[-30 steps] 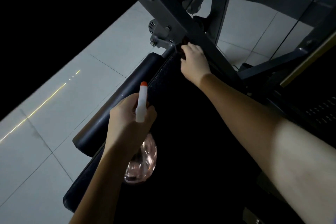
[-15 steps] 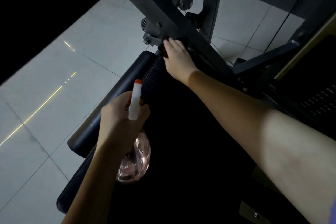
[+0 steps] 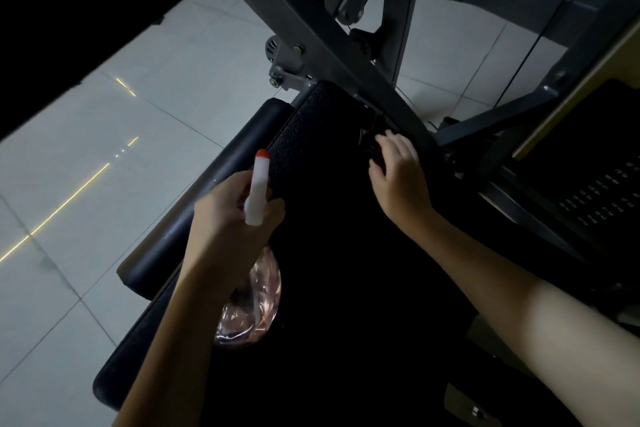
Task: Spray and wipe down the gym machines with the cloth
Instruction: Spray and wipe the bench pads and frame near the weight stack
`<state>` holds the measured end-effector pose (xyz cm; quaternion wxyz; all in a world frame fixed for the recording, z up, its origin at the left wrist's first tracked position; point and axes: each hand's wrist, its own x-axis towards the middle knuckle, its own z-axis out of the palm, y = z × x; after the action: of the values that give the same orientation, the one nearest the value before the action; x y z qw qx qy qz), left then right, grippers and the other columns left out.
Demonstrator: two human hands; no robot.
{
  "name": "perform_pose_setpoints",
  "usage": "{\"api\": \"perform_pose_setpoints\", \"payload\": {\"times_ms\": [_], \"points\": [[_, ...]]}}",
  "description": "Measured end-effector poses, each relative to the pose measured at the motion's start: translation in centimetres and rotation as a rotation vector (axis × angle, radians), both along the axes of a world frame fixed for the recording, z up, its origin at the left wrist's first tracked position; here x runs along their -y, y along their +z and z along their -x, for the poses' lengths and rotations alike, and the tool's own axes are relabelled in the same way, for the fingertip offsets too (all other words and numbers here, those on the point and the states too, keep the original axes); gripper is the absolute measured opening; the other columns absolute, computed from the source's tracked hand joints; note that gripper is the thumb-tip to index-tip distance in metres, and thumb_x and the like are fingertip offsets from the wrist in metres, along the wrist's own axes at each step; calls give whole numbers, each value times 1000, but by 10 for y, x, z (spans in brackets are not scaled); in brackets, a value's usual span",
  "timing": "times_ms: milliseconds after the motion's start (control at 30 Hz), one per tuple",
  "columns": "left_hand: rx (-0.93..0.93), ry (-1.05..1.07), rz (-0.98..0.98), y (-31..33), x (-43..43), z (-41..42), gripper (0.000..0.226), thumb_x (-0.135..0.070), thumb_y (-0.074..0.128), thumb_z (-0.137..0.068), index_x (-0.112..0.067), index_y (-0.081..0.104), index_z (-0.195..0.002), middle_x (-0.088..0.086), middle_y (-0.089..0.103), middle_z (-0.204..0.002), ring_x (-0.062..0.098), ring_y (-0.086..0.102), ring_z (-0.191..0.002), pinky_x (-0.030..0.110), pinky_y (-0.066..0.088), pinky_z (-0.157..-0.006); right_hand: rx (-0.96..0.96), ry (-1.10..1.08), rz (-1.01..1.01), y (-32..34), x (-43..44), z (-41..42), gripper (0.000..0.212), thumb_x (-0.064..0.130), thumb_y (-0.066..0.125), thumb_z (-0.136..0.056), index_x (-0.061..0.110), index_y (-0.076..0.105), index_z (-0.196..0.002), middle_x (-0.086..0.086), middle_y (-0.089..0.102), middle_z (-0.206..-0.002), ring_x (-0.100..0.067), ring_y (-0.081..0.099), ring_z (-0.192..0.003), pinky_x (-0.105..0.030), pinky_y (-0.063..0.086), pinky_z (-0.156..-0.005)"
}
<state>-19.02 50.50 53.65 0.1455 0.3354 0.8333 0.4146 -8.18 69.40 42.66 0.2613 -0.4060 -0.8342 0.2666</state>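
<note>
From the head camera, the left hand (image 3: 228, 218) is wrapped around the spray bottle (image 3: 257, 194), nozzle aimed up the pad (image 3: 322, 135). The right hand (image 3: 398, 173) presses what may be a dark cloth (image 3: 372, 146), barely visible, against the pad's far right edge beside the frame (image 3: 311, 31).

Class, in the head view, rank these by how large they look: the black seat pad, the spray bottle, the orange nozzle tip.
1. black seat pad
2. spray bottle, partly hidden behind the left hand and near the camera
3. orange nozzle tip
</note>
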Motion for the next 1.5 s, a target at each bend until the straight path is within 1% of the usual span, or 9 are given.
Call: {"api": "perform_pose_setpoints", "payload": {"times_ms": [267,400,567,733,933,1100,1233,1367,1500], "points": [[8,-62,27,3,-5,0,35,-27,54,-92,-6,43,-67,3,40,-57,13,35,-50,26,31,-50,39,247,-7,2,-15,-6,45,5,54,-91,-3,45,-135,-20,41,-143,-30,31,-137,-23,21,-109],[230,-132,93,0,9,0,70,-67,46,-75,3,50,-76,6,48,-60,18,41,-55,28,33,-53,116,279,85,-3,-25,-37,46,8,50,-94,4,40,-139,-13,32,-150,-22,22,-142,-17,15,-109],[369,-234,79,-8,24,-15,76,-73,53,-70,2,60,-81,31,58,-77,39,53,-61,46,42,-57,76,252,126,-3,-21,-38,45,8,49,-95,4,40,-139,-12,31,-150,-21,19,-142,-13,12,-106],[497,-150,43,-12,33,-30,59,-52,58,-74,7,62,-67,14,62,-57,18,55,-48,20,40,-44,95,231,138,-4,-20,-36,46,10,49,-95,7,39,-140,-10,30,-151,-19,17,-143,-14,12,-107],[680,-57,-21,-17,59,-45,47,-51,65,-65,-5,71,-73,21,66,-73,38,62,-76,62,45,-87,98,255,181,1,-21,-37,46,10,47,-96,6,37,-141,-10,28,-152,-19,14,-143,-19,12,-110],[729,34,-44,-20,79,-59,59,-42,67,-80,16,57,-75,30,56,-68,36,53,-63,45,41,-64,106,245,155,1,-19,-37,46,10,48,-96,4,38,-141,-11,29,-152,-20,16,-143,-15,12,-107],[689,80,-91,-21,92,-62,58,-54,63,-77,4,59,-70,28,56,-68,35,54,-67,56,44,-70,105,240,176,4,-16,-37,47,11,47,-97,4,36,-142,-11,27,-152,-22,14,-143,-23,13,-111],[589,62,-150,-22,96,-68,65,-63,62,-68,1,55,-70,27,49,-67,30,48,-64,46,40,-66,80,186,216,5,0,-41,48,10,44,-97,5,33,-143,-11,22,-154,-22,9,-144,-29,14,-113],[419,91,-198,-31,99,-73,47,-40,61,-84,5,57,-74,-1,62,-62,6,58,-60,22,48,-58,112,270,158,0,6,-47,48,10,45,-98,5,32,-143,-12,21,-154,-22,11,-144,-26,16,-111]]}}
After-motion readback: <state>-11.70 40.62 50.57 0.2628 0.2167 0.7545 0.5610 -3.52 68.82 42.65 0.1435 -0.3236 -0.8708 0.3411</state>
